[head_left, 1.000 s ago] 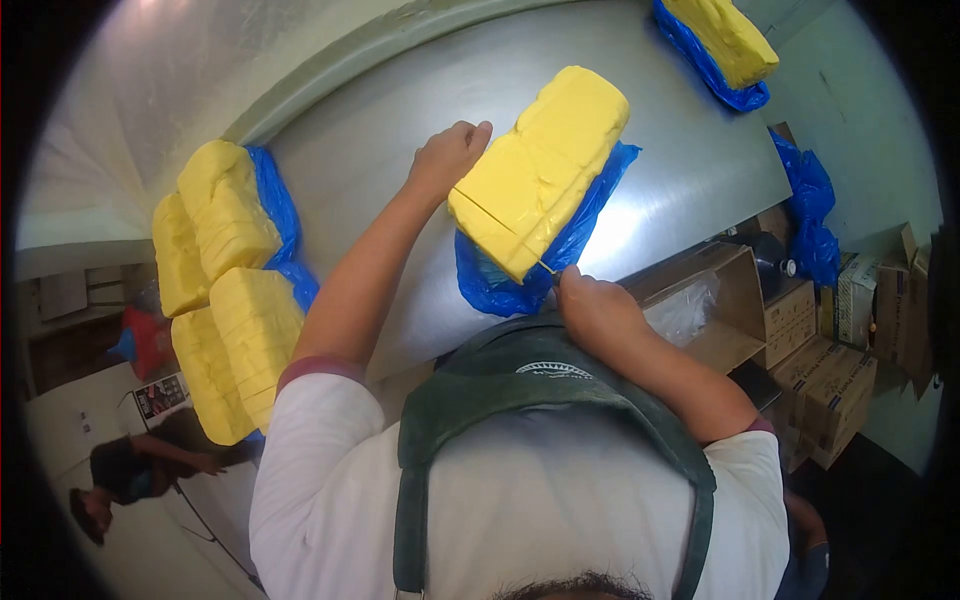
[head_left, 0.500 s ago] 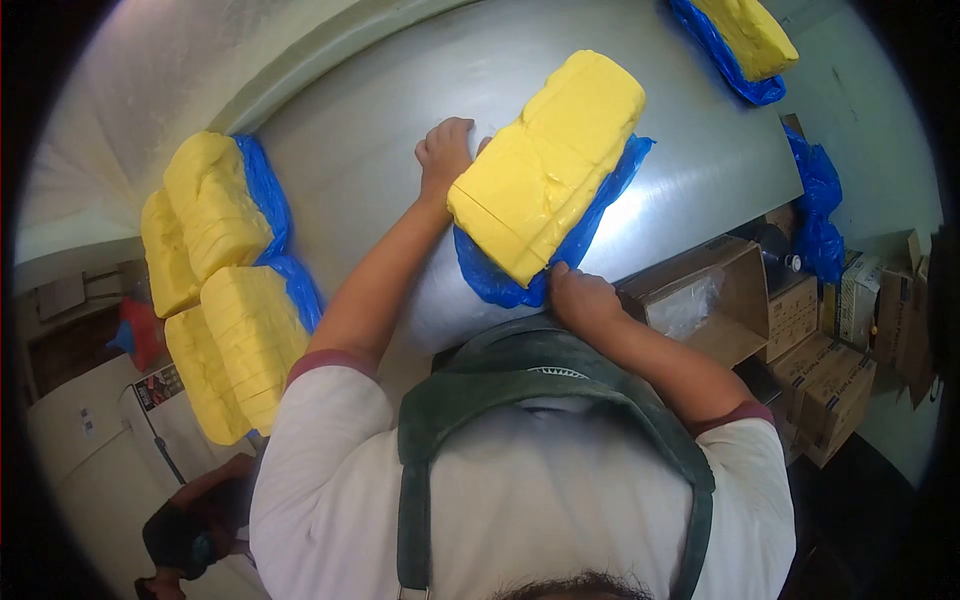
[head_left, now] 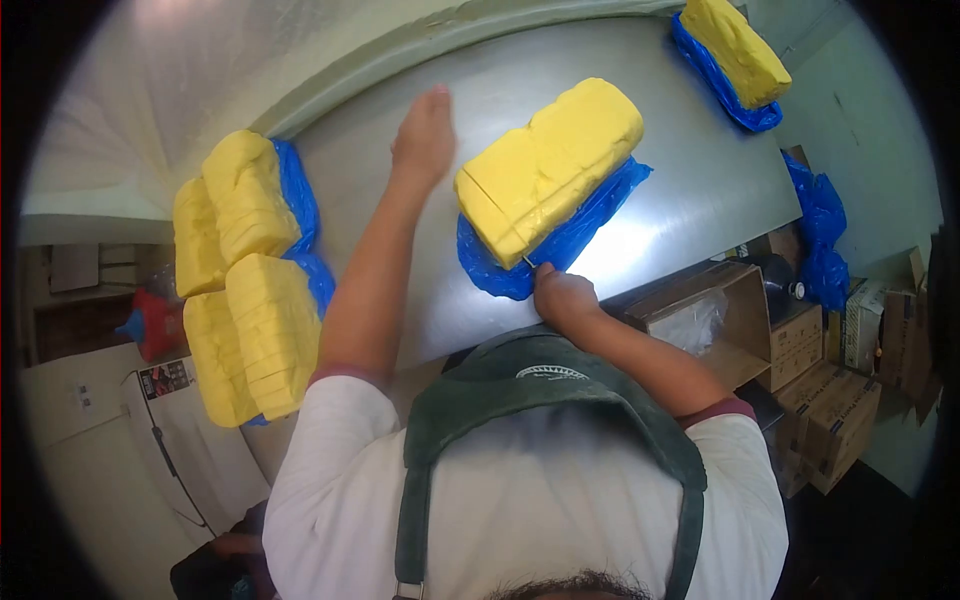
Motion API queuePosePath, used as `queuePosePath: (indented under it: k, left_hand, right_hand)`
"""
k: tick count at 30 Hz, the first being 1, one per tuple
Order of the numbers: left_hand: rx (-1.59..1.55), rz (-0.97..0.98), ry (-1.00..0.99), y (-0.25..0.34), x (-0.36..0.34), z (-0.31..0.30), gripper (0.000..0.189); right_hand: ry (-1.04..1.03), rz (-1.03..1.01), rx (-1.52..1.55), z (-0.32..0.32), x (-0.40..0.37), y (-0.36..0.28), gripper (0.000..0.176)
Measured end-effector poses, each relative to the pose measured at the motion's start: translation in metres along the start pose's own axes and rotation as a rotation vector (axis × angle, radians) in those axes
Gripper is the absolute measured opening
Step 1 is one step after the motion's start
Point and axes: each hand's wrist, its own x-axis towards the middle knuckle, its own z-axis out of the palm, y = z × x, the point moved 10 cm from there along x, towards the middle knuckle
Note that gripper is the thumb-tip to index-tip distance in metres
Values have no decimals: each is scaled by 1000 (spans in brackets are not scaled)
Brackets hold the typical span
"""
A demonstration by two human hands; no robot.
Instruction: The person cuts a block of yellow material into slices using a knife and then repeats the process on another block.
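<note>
Slicing yellow block point(head_left: 548, 165) at desk point(head_left: 680, 190) front edge: right hand point(head_left: 565, 297) clenching wire point(head_left: 527, 263), left hand point(head_left: 425, 135) hovering open, likely needing wire's far end next.

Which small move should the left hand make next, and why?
Probably lay the left hand against the yellow block to steady it: that hand is open and apart from it, while the right hand is closed at its near end, by a cut line.

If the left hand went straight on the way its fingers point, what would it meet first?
Bare steel table ahead of the left hand, then probably the pale back edge; the yellow block lies off to its right.
</note>
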Motion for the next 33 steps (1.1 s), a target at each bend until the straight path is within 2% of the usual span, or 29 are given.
queuePosePath:
  k: [1, 3, 4, 6, 9, 14, 17, 19, 22, 24, 25, 26, 27, 28, 29, 30, 31, 32, 33]
  left_hand:
    - [77, 57, -12, 36, -22, -1, 65]
    - [437, 144, 12, 96, -78, 10, 74]
    - [436, 146, 20, 101, -90, 20, 74]
    - [624, 113, 21, 95, -104, 36, 86]
    - [630, 154, -9, 91, -108, 39, 94]
    - [582, 135, -8, 85, -113, 29, 94]
    - [582, 160, -1, 87, -116, 32, 93]
    - [584, 189, 14, 88, -117, 34, 93]
    - [569, 193, 35, 85, -115, 32, 91]
    - [469, 233, 45, 88, -115, 28, 80]
    - [460, 232, 56, 88, -113, 25, 80]
    - [282, 250, 71, 88, -113, 19, 74]
    - [104, 268, 84, 88, -112, 12, 69]
    - [100, 265, 90, 84, -111, 8, 69]
    - [-36, 306, 150, 83, -113, -3, 63]
    - [-172, 349, 211, 82, -114, -16, 58]
    - [-159, 374, 272, 83, -114, -26, 54]
    - [-160, 375, 275, 79, -111, -29, 54]
    - [-183, 378, 342, 71, -109, -36, 53]
  right_hand:
    - [-5, 15, 22, 1, -1, 1, 19]
    - [-22, 3, 33, -1, -2, 0, 20]
    - [-40, -5, 45, -2, -3, 0, 22]
    - [-44, -10, 37, -4, -5, -2, 22]
    - [-58, -6, 39, -11, -4, -2, 24]
    - [-115, -3, 20, -15, -6, -7, 29]
    - [-108, -34, 12, -62, -24, -25, 29]
    - [-93, -174, -42, -95, -42, -44, 25]
    - [-106, -199, -64, -119, -92, -36, 21]
    - [-250, -126, -123, -138, -129, -14, 23]
    - [-237, -96, -124, -152, -147, -2, 25]
    - [-227, -66, -122, -165, -164, 13, 27]
    - [-208, -118, -125, -182, -181, 22, 27]
    - [-191, -172, -126, -197, -194, 31, 27]
    - [-192, -173, -132, -207, -205, 46, 27]
    - [-213, -100, 74, -214, -213, 65, 24]
    - [-230, -27, 282, -217, -215, 76, 21]
    - [-229, -28, 280, -216, -213, 75, 21]
    - [-102, 18, 427, -224, -205, 78, 17]
